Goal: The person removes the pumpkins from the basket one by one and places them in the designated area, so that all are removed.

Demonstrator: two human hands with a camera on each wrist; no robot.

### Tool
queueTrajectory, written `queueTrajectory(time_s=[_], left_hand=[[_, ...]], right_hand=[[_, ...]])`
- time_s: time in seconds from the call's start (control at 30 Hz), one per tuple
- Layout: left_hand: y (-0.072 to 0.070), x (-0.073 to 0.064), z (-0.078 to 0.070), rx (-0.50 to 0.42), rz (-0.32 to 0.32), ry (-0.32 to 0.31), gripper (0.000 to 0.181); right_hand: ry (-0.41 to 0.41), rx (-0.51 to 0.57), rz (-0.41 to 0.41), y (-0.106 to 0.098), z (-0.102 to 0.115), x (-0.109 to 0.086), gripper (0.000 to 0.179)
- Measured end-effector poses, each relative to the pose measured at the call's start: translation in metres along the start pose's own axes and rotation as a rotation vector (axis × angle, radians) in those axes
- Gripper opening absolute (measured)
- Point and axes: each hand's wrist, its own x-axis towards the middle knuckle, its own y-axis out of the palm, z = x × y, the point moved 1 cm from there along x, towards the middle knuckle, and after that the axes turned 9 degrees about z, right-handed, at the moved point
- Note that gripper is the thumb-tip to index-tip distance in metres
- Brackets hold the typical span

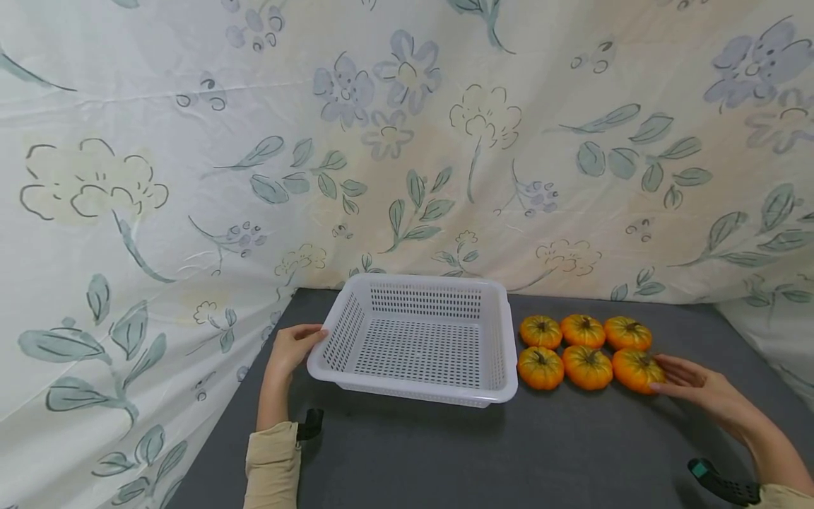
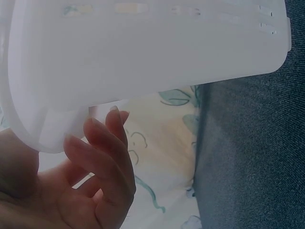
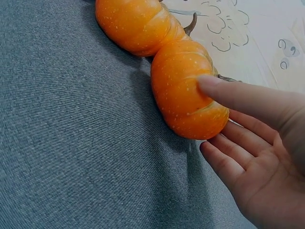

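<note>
A white plastic basket [image 1: 416, 396] with slotted walls and floor stands left of the pumpkins, with nothing inside it. At its left rim, my left hand [image 1: 296, 346] grips the edge; the left wrist view shows the fingers [image 2: 107, 157] curled beneath the rim. Small orange pumpkins with brown stems form two rows right of the basket. My right hand [image 1: 706, 389] touches the front-right pumpkin [image 1: 636, 371]. Seen from the right wrist, the thumb lies against that pumpkin [image 3: 183, 90], while the other fingers extend fairly straight along its end.
The dark grey tabletop [image 1: 407, 459] stretches in front of the basket and pumpkins. Behind and at both sides hangs a pale floral cloth [image 1: 407, 177]. A neighbouring pumpkin [image 1: 588, 367] sits against the touched one. Black straps circle both wrists.
</note>
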Motion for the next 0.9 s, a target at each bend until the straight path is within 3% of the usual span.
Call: queueTrajectory(time_s=[0.5, 0.9], left_hand=[[-0.001, -0.001, -0.003, -0.007, 0.008, 0.001, 0.043], [-0.003, -0.002, -0.006, 0.026, 0.005, -0.006, 0.043]], right_hand=[[-0.042, -0.025, -0.024, 0.002, -0.004, -0.004, 0.091], [0.038, -0.07, -0.069, -0.003, 0.018, -0.004, 0.094]])
